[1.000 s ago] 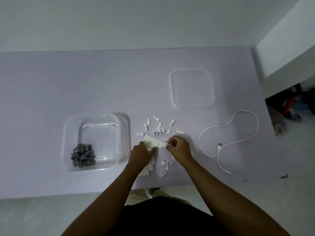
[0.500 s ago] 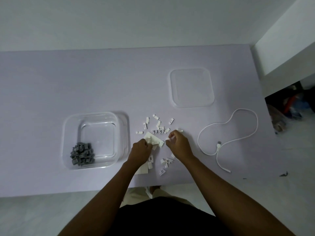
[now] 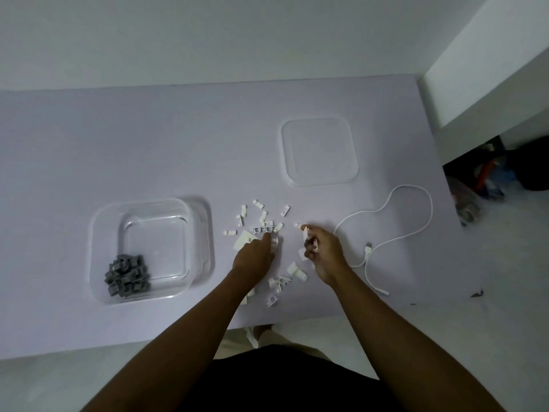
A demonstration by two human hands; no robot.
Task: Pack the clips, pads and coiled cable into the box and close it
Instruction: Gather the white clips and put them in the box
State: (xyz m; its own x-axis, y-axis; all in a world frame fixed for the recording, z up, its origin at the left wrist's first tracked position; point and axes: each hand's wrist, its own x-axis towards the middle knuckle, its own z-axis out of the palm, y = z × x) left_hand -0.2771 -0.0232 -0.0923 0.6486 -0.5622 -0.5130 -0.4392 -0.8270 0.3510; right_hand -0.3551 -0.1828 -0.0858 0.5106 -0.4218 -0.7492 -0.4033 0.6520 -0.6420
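The clear, square plastic box (image 3: 148, 202) sat open on the pale lilac bench (image 3: 118, 144), with a heap of small grey clips (image 3: 127, 276) in its near left corner and the rest of its floor bare.

Half a second earlier both hands had been bunched together over the flat white pad (image 3: 245, 239) just right of the box. Now they had parted. The right hand (image 3: 323, 251) had drawn farther right of the box, its fingers curled round a few of the small white plastic clips (image 3: 263, 217), pieces of which showed above its knuckles. The left hand (image 3: 255, 257) had reached forward past the pad, fingers stretched to the clips lying just beyond it; whether it had pinched one up I could not tell. By my reading, the person was gathering white clips a handful at a time, and none had reached the box yet.

Most white clips lay scattered between the box and the thin white cable (image 3: 399, 187), some beyond the hands, some nearer the bench edge. The cable sprawled in a loose, uncoiled loop well right of the box. The clear square lid (image 3: 319, 151) lay flat, beyond the box and to its right. Much of the packing looked undone.
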